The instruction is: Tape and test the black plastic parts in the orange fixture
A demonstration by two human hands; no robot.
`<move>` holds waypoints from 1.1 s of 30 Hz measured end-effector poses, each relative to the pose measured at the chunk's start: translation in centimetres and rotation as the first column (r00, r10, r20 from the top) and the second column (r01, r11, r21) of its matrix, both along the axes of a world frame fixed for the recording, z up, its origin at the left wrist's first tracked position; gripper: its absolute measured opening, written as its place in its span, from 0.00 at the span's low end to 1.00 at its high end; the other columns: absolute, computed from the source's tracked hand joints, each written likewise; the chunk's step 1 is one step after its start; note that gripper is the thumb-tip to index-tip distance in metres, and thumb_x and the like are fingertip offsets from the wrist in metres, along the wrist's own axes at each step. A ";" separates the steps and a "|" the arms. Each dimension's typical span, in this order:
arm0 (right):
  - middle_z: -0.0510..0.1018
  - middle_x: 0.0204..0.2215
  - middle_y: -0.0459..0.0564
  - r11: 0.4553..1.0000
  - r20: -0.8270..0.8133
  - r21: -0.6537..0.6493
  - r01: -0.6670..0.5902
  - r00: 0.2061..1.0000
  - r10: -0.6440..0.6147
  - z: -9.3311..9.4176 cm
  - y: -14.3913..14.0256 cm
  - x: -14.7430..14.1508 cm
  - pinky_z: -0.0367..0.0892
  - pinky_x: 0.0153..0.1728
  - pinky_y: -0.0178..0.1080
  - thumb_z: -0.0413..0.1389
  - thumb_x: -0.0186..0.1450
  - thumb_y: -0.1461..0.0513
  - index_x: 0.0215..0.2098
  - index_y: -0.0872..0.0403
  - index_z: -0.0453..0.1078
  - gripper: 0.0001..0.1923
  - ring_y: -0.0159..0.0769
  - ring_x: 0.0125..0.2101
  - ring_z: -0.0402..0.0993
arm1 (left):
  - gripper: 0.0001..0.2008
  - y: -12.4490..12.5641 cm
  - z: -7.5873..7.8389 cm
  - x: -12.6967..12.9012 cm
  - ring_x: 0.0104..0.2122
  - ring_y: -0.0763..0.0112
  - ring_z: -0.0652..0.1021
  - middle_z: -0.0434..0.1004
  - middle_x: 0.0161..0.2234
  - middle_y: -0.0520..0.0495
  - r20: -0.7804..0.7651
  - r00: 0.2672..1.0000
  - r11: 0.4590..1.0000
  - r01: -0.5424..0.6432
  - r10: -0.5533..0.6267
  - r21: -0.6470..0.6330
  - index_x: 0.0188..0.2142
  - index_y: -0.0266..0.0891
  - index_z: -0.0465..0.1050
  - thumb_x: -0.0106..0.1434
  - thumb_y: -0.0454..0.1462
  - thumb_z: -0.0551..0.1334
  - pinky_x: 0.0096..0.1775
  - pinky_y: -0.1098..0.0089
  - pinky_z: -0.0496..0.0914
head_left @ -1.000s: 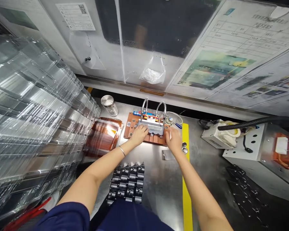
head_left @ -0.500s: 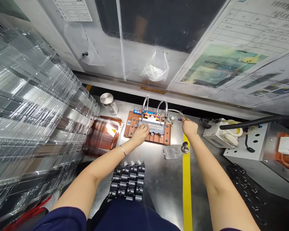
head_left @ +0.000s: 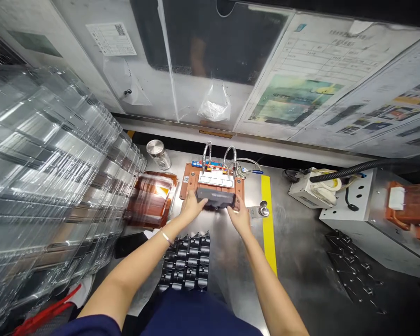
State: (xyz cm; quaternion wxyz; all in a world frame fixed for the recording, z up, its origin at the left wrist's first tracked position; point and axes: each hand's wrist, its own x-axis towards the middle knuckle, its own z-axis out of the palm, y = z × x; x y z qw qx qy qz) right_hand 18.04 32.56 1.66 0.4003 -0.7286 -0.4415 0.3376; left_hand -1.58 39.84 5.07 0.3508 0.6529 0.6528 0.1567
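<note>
Between my two hands is a long dark housing-like part (head_left: pixel 215 198), slightly blurred and in front of the brown fixture's white dotted strip. My left hand (head_left: pixel 192 208) grips its left end, thumb on the near side. At the right end, my right hand (head_left: pixel 241 217) is closed on it. The brown fixture (head_left: pixel 184 185) sits just behind and below the part; whether they touch, I cannot tell. Two bent metal hoses (head_left: pixel 230 154) rise from the fixture's back. A valve with a blue-tipped lever (head_left: pixel 257 171) stands at its back right corner, with no hand on it.
Tall stacked clear plastic trays (head_left: pixel 73 154) fill the left side. Amber sheets (head_left: pixel 150 198) and a lidded jar (head_left: pixel 159 154) lie beside them. Rows of black parts (head_left: pixel 186 263) are near my body. A white device (head_left: pixel 311 193) stands right of the yellow tape (head_left: pixel 269 233).
My right hand has left the valve lever and come to the part's right end. The part has shifted toward me, uncovering the white strip. My left hand has moved nearer with it.
</note>
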 end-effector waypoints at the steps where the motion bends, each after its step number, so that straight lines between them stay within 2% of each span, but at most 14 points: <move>1: 0.73 0.49 0.61 1.000 -0.014 0.026 -0.013 1.000 0.013 0.2 -1.4 0.0 0.72 0.39 0.42 0.51 0.58 0.59 0.62 0.57 0.56 0.33 0.41 0.43 0.74 | 0.25 -1.6 0.3 -0.8 0.44 0.52 0.76 0.75 0.43 0.33 0.044 0.999 1.000 0.022 -0.021 -0.018 0.49 0.32 0.61 0.55 0.41 0.65 0.44 0.56 0.69; 5: 0.74 0.47 0.56 0.984 0.047 -0.029 -0.176 0.983 0.178 2.1 -5.6 -0.3 0.71 0.38 0.38 0.47 0.56 0.65 0.51 0.54 0.67 0.24 0.38 0.42 0.73 | 0.18 -7.7 0.7 -3.9 0.43 0.60 0.76 0.75 0.40 0.42 0.144 0.956 0.944 0.213 -0.254 0.254 0.46 0.38 0.65 0.54 0.33 0.63 0.45 0.58 0.71; 9: 0.78 0.27 0.49 0.837 0.127 -0.385 -0.390 0.876 0.466 5.2 -8.6 -4.4 0.67 0.32 0.35 0.48 0.57 0.68 0.45 0.56 0.69 0.18 0.33 0.26 0.72 | 0.23 -11.3 0.5 -5.4 0.51 0.61 0.72 0.74 0.46 0.40 0.017 0.822 0.631 0.423 -0.569 0.650 0.46 0.38 0.69 0.51 0.23 0.52 0.51 0.54 0.69; 11: 0.76 0.21 0.46 0.746 -0.001 -0.378 -0.548 0.806 0.592 6.5 -10.2 -7.3 0.65 0.27 0.33 0.50 0.58 0.67 0.44 0.57 0.69 0.16 0.32 0.21 0.70 | 0.25 -12.4 0.5 -5.7 0.53 0.60 0.71 0.74 0.48 0.39 -0.036 0.786 0.550 0.463 -0.617 0.695 0.46 0.38 0.69 0.50 0.22 0.50 0.51 0.52 0.69; 12: 0.75 0.21 0.45 0.692 -0.128 -0.319 -0.647 0.753 0.645 7.0 -10.9 -8.3 0.65 0.26 0.33 0.52 0.58 0.66 0.45 0.57 0.68 0.16 0.32 0.20 0.70 | 0.24 -12.9 0.6 -5.8 0.53 0.60 0.71 0.74 0.48 0.39 -0.024 0.787 0.565 0.464 -0.617 0.683 0.45 0.38 0.69 0.51 0.22 0.51 0.51 0.53 0.69; 14: 0.76 0.22 0.45 0.631 -0.383 -0.168 -0.758 0.639 0.667 7.2 -11.4 -8.6 0.65 0.25 0.33 0.55 0.59 0.60 0.49 0.56 0.67 0.20 0.31 0.20 0.70 | 0.19 -13.7 1.0 -6.3 0.50 0.60 0.74 0.75 0.47 0.39 0.079 0.845 0.713 0.392 -0.529 0.582 0.44 0.38 0.69 0.53 0.25 0.54 0.50 0.55 0.71; 15: 0.76 0.24 0.46 0.670 -0.447 -0.114 -0.734 0.640 0.625 7.0 -11.1 -7.8 0.66 0.26 0.35 0.55 0.59 0.57 0.49 0.56 0.67 0.21 0.32 0.21 0.71 | 0.16 -13.9 1.4 -6.7 0.48 0.60 0.75 0.76 0.45 0.39 0.155 0.897 0.824 0.297 -0.414 0.483 0.43 0.38 0.69 0.54 0.28 0.57 0.49 0.55 0.71; 17: 0.77 0.28 0.50 0.872 -0.372 -0.106 -0.479 0.832 0.412 5.8 -9.6 -4.8 0.69 0.30 0.38 0.51 0.62 0.52 0.45 0.57 0.70 0.20 0.34 0.26 0.74 | 0.17 -14.2 2.4 -7.4 0.44 0.59 0.77 0.77 0.41 0.40 0.298 0.952 0.979 0.003 -0.065 0.206 0.43 0.38 0.67 0.53 0.35 0.64 0.46 0.55 0.73; 18: 0.77 0.32 0.53 0.969 -0.211 -0.109 -0.223 0.957 0.197 4.9 -8.6 -2.8 0.69 0.34 0.38 0.49 0.63 0.52 0.43 0.57 0.70 0.20 0.36 0.30 0.74 | 0.19 -14.3 3.0 -7.8 0.42 0.59 0.78 0.77 0.39 0.41 0.358 0.926 0.987 -0.150 0.118 0.061 0.42 0.38 0.66 0.52 0.39 0.67 0.43 0.56 0.74; 19: 0.77 0.35 0.56 0.989 -0.013 -0.144 0.036 0.999 -0.038 3.9 -7.6 -0.9 0.69 0.37 0.39 0.48 0.63 0.53 0.43 0.57 0.70 0.19 0.37 0.35 0.74 | 0.22 -14.4 3.6 -8.1 0.40 0.59 0.79 0.77 0.38 0.41 0.414 0.868 0.960 -0.270 0.274 -0.069 0.41 0.38 0.65 0.50 0.41 0.69 0.40 0.57 0.76; 22: 0.73 0.43 0.68 0.872 0.289 -0.266 0.410 0.897 -0.334 0.5 -5.4 3.2 0.67 0.39 0.46 0.53 0.60 0.53 0.47 0.62 0.66 0.24 0.49 0.43 0.72 | 0.25 -15.0 5.1 -8.7 0.35 0.63 0.79 0.76 0.37 0.42 0.551 0.674 0.871 -0.385 0.492 -0.306 0.38 0.37 0.64 0.45 0.43 0.72 0.29 0.64 0.77; 26: 0.74 0.38 0.61 0.867 0.289 -0.317 0.385 0.910 -0.298 -2.5 -5.1 3.5 0.67 0.35 0.42 0.55 0.59 0.54 0.47 0.62 0.66 0.23 0.45 0.38 0.73 | 0.27 -16.5 6.6 -8.6 0.30 0.67 0.79 0.75 0.36 0.45 0.601 0.581 0.835 -0.343 0.549 -0.430 0.39 0.36 0.66 0.43 0.42 0.74 0.24 0.70 0.76; 29: 0.72 0.43 0.57 0.938 0.417 -0.233 0.257 0.898 -0.142 -3.2 -6.4 2.1 0.64 0.41 0.40 0.54 0.61 0.59 0.47 0.57 0.67 0.17 0.43 0.44 0.69 | 0.28 -17.6 7.5 -8.2 0.28 0.66 0.79 0.76 0.36 0.45 0.615 0.535 0.806 -0.268 0.580 -0.527 0.43 0.36 0.66 0.44 0.43 0.73 0.21 0.73 0.73; 33: 0.71 0.41 0.58 0.938 0.715 -0.324 -0.122 0.618 0.327 -3.2 -9.0 0.5 0.61 0.42 0.42 0.53 0.61 0.66 0.46 0.56 0.69 0.15 0.45 0.45 0.65 | 0.27 -18.2 8.4 -7.7 0.28 0.64 0.79 0.76 0.37 0.43 0.661 0.521 0.818 -0.140 0.540 -0.558 0.44 0.35 0.66 0.46 0.43 0.70 0.17 0.76 0.68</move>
